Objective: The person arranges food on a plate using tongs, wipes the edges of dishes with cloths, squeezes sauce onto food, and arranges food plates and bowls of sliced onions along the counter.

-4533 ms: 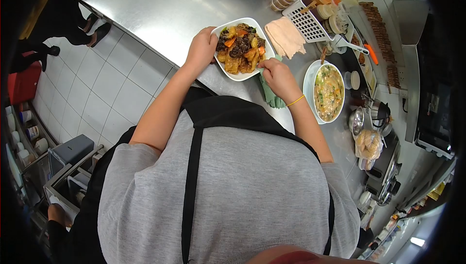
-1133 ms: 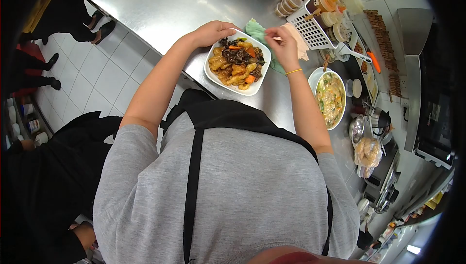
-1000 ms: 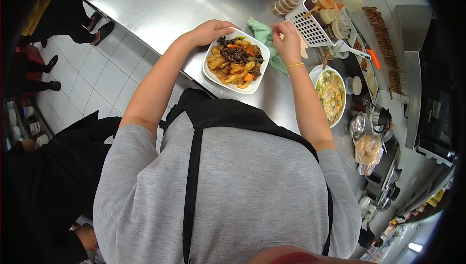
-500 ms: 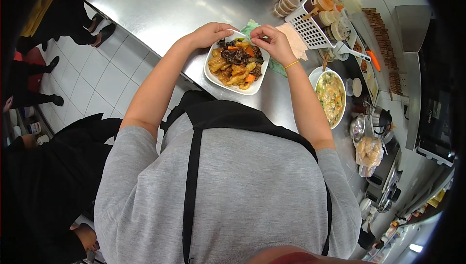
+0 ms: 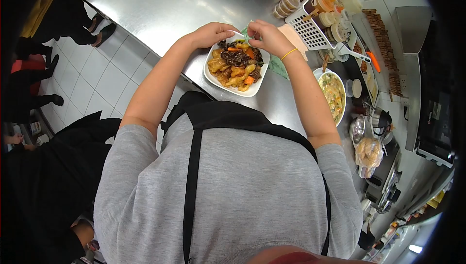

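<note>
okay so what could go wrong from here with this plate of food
The green cloth is at the right hand, close to the food, so it could brush the food.

The white plate sits near the counter's edge and is piled high; if the left hand pushed it, pieces might spill.

The right forearm passes close to the soup bowl, so swinging it outward could knock that.

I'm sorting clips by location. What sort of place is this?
Probably a restaurant kitchen: there is a long steel counter, a basket of squeeze bottles and a bowl of cooked food.
</note>
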`<state>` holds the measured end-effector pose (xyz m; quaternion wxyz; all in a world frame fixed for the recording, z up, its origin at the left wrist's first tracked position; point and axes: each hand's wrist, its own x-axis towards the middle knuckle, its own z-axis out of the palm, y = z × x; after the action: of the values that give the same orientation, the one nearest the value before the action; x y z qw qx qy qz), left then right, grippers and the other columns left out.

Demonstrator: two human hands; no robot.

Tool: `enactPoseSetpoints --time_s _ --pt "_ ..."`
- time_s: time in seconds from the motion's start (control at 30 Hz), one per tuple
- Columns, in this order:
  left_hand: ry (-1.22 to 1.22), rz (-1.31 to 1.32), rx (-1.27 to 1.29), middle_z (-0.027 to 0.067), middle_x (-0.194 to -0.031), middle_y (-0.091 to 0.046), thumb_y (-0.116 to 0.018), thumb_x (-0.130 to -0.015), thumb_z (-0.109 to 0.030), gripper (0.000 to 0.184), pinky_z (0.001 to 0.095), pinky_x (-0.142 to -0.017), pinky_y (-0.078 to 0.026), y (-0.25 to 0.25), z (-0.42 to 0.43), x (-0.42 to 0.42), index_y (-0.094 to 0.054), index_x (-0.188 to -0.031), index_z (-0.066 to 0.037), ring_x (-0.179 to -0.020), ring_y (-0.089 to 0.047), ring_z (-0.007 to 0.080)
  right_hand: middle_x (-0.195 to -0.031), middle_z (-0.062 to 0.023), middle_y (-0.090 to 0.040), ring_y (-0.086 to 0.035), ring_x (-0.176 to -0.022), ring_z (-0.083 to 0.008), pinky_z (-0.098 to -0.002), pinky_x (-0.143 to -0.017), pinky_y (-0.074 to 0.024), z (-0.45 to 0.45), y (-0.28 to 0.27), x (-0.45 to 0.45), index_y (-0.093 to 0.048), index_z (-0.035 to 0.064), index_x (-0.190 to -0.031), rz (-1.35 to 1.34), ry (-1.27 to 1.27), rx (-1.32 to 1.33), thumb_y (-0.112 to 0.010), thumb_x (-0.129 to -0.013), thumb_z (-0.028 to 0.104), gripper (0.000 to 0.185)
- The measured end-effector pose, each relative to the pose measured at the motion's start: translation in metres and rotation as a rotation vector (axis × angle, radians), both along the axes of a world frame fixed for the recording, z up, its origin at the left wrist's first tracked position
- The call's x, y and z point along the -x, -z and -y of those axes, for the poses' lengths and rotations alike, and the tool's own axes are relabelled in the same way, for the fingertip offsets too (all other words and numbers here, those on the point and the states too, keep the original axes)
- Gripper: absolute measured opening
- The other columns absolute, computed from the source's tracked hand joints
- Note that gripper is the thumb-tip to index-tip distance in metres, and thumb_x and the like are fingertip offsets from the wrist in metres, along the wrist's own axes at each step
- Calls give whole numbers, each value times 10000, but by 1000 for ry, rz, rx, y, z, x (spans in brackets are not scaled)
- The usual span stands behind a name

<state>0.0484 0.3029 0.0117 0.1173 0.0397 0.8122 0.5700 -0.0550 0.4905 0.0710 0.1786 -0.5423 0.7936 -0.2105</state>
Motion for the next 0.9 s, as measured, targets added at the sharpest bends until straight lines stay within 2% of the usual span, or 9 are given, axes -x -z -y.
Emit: enactPoseSetpoints --time_s 0.23,0.33,0.4,0.43,0.5,0.57,0.67,0.8,0.9 --pt "6 48 19 76 -989 -626 -450 -916 -291 330 290 -835 -430 -7 0 -1 -556 -1155 -90 -908 -557 141 -733 -123 -526 -530 -687 -248 -335 -630 -434 8 -8 3 -448 5 -809 54 -28 -197 -625 -663 5 229" --pt "-7 31 -21 76 -972 -629 -447 -918 -280 321 284 -827 -432 -2 1 -4 -561 -1144 -82 -894 -559 136 -720 -94 -533 -527 -668 -203 -312 -613 -436 -8 -11 8 -466 16 -831 39 -57 -201 -605 -671 -4 213" --pt "-28 -21 -11 71 -968 -629 -444 -919 -268 314 285 -831 -430 2 1 -3 -562 -1139 -77 -898 -559 139 -717 -30 -525 -512 -649 -132 -285 -596 -435 -22 -14 12 -500 32 -869 190 41 -172 -561 -718 -1 167" --pt "-29 -21 -10 71 -968 -629 -444 -919 -268 314 285 -831 -430 3 1 -4 -562 -1139 -77 -898 -559 139 -717 -30 -525 -512 -649 -132 -285 -596 -435 -26 -14 15 -500 32 -869 189 40 -171 -561 -718 -1 167" --pt "-72 -46 30 65 -965 -629 -440 -921 -263 312 289 -834 -429 3 -2 -5 -561 -1140 -76 -899 -560 142 -735 21 -523 -504 -658 -80 -262 -598 -439 -35 -12 17 -530 44 -905 512 299 -74 -511 -770 12 140" --pt "-59 -33 17 64 -966 -629 -439 -921 -262 312 289 -836 -428 0 -2 -5 -560 -1142 -78 -902 -559 144 -763 30 -539 -502 -679 -70 -242 -624 -433 -37 -7 14 -552 46 -906 456 296 -57 -535 -808 60 100" --pt "-59 -7 24 66 -969 -628 -437 -922 -261 311 288 -838 -427 -3 -2 -6 -559 -1143 -81 -907 -558 144 -740 8 -560 -495 -679 -91 -238 -645 -427 -32 8 10 -592 48 -879 338 176 50 -658 -761 169 180" --pt "-56 22 13 75 -977 -626 -433 -923 -260 309 283 -834 -429 -4 -1 -6 -561 -1137 -78 -907 -558 144 -724 14 -545 -486 -665 -79 -224 -624 -420 -35 16 12 -588 45 -875 283 194 34 -657 -756 136 165" --pt "-58 -23 10 80 -981 -623 -430 -923 -243 303 288 -831 -432 -2 -2 -6 -565 -1127 -65 -907 -559 144 -706 25 -514 -469 -645 -61 -204 -598 -412 -49 25 8 -582 42 -889 439 323 75 -656 -732 97 182"
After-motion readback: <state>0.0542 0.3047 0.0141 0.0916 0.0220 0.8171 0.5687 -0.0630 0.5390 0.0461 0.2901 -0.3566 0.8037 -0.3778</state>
